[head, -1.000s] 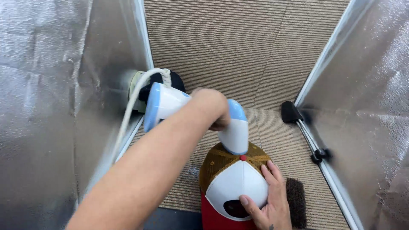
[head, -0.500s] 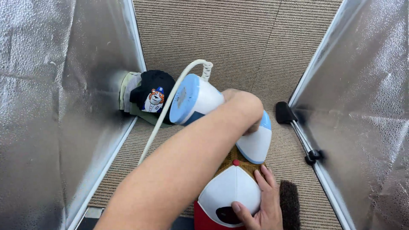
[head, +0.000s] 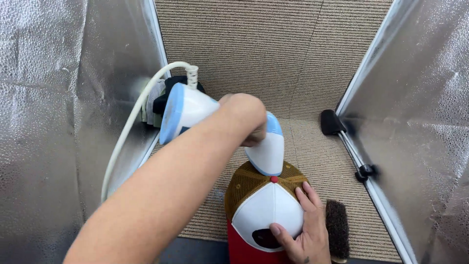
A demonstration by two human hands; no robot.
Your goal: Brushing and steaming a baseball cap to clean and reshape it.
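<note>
Steamer (head: pixel 220 127) has shifted onto cap (head: pixel 266 203).

Bright even light, soft shadows, dull glare on foil walls (head: pixel 58 122) (edges slightly bowed)

Open carpet floor (head: pixel 273 54) beyond the cap (head: pixel 266 208). Foil panels (head: pixel 58 122) close both sides; black clamp (head: pixel 333 122) obstructs right edge, hose (head: pixel 129 122) the left.

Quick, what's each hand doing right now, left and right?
Left hand: closed around the handle of the blue and white steamer, nozzle at the cap's mesh.
Right hand: open, flat on the cap, steadying it.
</note>
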